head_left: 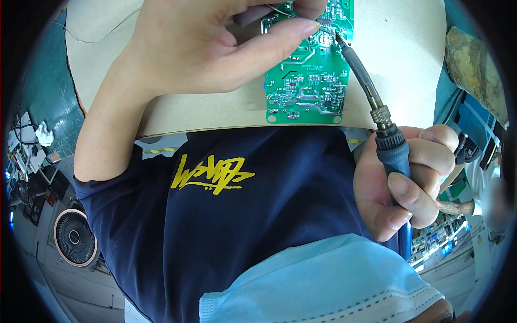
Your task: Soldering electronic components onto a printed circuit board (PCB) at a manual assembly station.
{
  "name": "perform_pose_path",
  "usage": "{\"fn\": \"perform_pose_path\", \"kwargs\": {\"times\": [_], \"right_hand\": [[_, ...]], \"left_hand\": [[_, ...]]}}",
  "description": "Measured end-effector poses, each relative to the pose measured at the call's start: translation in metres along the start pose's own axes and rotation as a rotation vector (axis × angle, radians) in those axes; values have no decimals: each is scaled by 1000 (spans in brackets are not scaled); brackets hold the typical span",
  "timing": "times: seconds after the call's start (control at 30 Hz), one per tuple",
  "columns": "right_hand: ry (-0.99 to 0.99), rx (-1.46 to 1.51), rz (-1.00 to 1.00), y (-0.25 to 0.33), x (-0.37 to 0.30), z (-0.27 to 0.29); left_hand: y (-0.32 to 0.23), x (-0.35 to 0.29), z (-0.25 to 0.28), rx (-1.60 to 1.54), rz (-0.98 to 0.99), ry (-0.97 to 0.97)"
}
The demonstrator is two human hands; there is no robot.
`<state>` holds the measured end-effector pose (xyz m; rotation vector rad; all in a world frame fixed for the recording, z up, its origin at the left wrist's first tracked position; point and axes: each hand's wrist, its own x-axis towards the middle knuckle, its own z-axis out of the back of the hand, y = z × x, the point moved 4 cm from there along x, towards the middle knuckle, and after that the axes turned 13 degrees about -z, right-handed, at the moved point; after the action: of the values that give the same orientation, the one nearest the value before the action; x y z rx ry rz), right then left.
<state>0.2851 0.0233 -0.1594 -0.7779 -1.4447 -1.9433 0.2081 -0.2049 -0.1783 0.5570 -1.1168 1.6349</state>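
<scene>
A green circuit board [307,72] full of small parts and solder joints lies on a tan board. My left hand [199,54] is over its upper left part, thumb and finger pinched on a thin solder wire [279,11]. The wire's loose length curves off to the left. In my right hand [425,172] is a soldering iron [368,86], gripped by its blue handle. Its tip points up and left and meets the circuit board near my left thumb, beside a small black chip. The board's top end is cut off by the frame.
The tan board [398,70] rests on a green table surface [46,81]. A round fan [76,237] stands at lower left. To the right are a plastic-wrapped bundle [474,70] and a blue box [476,126]. Another person's arm [458,208] shows at the right edge.
</scene>
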Motion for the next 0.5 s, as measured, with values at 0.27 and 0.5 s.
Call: {"fn": "perform_pose_path", "kwargs": {"times": [0.27,0.5], "right_hand": [[83,-78,39,6,6,-2],[171,-128,75,12,9,-2]], "left_hand": [[5,-7,-5,-71,51,-72],[-2,-1,2,-34,128,12]]}}
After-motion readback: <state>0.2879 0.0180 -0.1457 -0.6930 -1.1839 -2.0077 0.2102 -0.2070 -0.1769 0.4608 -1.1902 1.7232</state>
